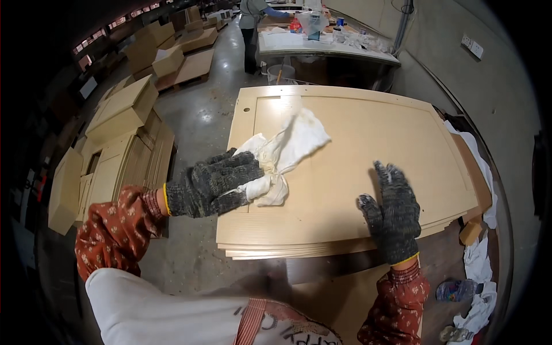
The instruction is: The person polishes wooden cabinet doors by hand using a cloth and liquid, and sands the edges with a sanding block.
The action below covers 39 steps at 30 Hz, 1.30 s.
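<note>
In a dark knitted glove, my left hand [215, 181] is closed on a crumpled white cloth [299, 141], pressing it on the left part of a pale wooden panel [351, 155]. Part of the cloth spreads out beyond my fingers. The panel has a recessed frame line and a small round hole near its far left corner, and it tops a stack of similar panels. My right hand [394, 210], gloved alike, is over the panel's near right edge with its fingers apart and nothing in it. Whether its fingertips touch the surface I cannot tell.
Stacked wooden pieces [123, 138] stand on the left. Behind the panels is a cluttered worktable [282, 43], with another person [251, 29] beside it. A wall [494, 98] runs along the right. White rags [480, 259], a plastic bottle [457, 290] and a wooden block [471, 231] lie at lower right.
</note>
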{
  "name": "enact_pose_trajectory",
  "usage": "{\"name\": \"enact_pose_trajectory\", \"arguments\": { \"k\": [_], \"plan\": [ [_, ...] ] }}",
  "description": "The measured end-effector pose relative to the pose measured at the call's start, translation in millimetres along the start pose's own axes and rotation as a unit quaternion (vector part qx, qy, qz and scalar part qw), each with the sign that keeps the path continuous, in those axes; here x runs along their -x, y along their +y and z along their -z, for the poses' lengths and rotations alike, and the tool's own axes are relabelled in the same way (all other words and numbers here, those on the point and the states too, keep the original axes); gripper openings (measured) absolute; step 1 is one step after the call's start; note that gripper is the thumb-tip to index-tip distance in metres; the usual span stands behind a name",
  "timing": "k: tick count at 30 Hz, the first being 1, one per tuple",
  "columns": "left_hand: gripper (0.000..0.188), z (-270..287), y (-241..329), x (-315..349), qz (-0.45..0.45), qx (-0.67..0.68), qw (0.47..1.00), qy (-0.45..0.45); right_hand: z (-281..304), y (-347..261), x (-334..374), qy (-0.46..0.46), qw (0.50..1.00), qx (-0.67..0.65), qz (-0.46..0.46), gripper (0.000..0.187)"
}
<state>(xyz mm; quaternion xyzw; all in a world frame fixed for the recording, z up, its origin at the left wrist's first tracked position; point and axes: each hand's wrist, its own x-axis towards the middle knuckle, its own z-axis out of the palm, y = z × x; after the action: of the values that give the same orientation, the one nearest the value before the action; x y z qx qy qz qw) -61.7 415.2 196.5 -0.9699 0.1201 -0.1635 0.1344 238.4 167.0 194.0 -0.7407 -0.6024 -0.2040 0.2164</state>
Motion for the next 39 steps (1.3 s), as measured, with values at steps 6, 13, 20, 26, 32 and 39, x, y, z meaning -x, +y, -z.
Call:
{"name": "enact_pose_trajectory", "arguments": {
  "k": [6,13,20,26,32,39],
  "plan": [
    [0.055,-20,-72,-17,0.252,0.136,0.957,-0.047,-8,3,2,-0.089,0.996,0.017,-0.019,0.049],
    [0.057,-43,-67,-13,0.289,0.143,0.946,0.027,-10,6,4,-0.074,0.997,0.002,-0.012,0.049],
    [0.064,-20,17,26,0.164,0.312,0.931,0.092,-7,4,2,-0.113,0.993,0.007,-0.038,0.051],
    [0.056,-29,-79,-19,0.237,0.012,0.971,-0.023,-6,4,1,-0.116,0.993,0.024,-0.031,0.051],
    [0.039,-27,-20,-57,0.153,0.029,0.988,0.011,-6,6,0,-0.106,0.994,0.024,-0.008,0.050],
    [0.054,-14,7,-37,0.095,0.038,0.994,-0.049,-8,6,2,-0.061,0.997,0.035,0.013,0.049]
  ]
}}
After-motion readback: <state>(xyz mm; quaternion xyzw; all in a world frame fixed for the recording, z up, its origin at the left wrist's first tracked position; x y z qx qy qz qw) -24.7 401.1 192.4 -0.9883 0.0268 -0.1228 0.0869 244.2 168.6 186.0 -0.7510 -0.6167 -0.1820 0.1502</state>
